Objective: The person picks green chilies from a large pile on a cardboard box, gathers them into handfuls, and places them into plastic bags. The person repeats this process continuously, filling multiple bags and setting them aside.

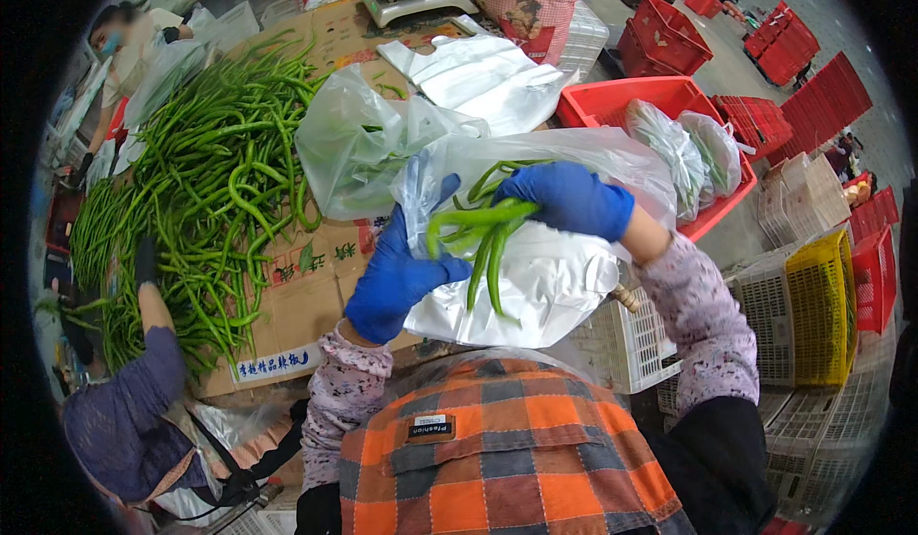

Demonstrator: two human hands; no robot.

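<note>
Both my hands wear blue gloves. My right hand (570, 201) is closed around a bunch of long green chili peppers (491, 237), whose ends hang down in front of me. My left hand (409, 262) has its thumb and fingers spread around the mouth of a clear plastic bag (516, 149), with film lying against its fingers. Below the peppers lies a stack of white plastic bags (531, 284). Another clear bag (344, 144) with green peppers in it rests just beyond my left hand. A large heap of green chili peppers (215, 155) covers the left of the cardboard-covered table.
A red crate (599, 96) holding filled bags stands at the right. More white bags (473, 76) and a scale (416, 1) lie farther back. One co-worker's dark-gloved hand (147, 262) touches the heap at left. White crates (631, 348) stand beside me at the right.
</note>
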